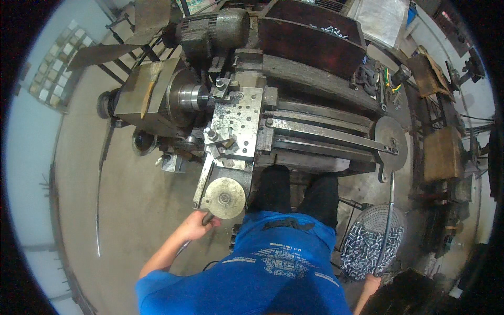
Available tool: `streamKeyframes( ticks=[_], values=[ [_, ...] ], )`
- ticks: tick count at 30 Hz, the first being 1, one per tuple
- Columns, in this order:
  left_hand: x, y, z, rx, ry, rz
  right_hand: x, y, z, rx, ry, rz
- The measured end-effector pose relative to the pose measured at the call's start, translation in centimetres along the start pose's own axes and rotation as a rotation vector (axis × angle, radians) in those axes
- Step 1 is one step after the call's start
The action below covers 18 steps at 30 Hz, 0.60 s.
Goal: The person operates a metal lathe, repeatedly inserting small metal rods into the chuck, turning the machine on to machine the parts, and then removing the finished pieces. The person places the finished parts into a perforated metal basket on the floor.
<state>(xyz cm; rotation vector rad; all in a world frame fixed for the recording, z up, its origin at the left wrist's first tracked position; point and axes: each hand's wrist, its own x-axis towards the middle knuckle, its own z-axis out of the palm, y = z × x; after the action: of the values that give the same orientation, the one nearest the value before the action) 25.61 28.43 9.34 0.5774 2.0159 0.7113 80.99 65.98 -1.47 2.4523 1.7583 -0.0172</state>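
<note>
Floor, extending left of the hands. Lathe, bed running left to right. Basket, lower right, holding small metal pieces. Grey disc, at the bed's right end. Long metal lever, axis running from the disc's near edge across the basket toward the person, lower end slanting left; right hand closed around that end. Round handwheel; its handle points down-left, gripped by the left hand.

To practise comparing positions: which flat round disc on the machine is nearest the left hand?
The yellowish disc, just beside the left hand; the darker grey disc, at the right end of the machine, is farther off.
</note>
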Motion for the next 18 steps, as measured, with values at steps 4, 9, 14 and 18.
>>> streamKeyframes(
  ticks=[4, 9, 14, 18],
  values=[
    [0.0, -0.1, -0.1, 0.017, -0.007, 0.036, 0.0, 1.0, 0.1, -0.010, -0.053, -0.109],
    [0.0, -0.3, 0.0, -0.031, -0.007, 0.017, -0.9, 0.6, 0.1, -0.019, -0.023, -0.104],
    [0.0, -0.6, 0.0, -0.010, 0.006, 0.034, -2.2, -1.9, -2.5, 0.032, -0.147, 0.061],
    [0.0, -1.1, 0.1, 0.017, 0.021, 0.050, -1.9, -1.0, -1.6, 0.001, -0.138, 0.013]
  ],
)
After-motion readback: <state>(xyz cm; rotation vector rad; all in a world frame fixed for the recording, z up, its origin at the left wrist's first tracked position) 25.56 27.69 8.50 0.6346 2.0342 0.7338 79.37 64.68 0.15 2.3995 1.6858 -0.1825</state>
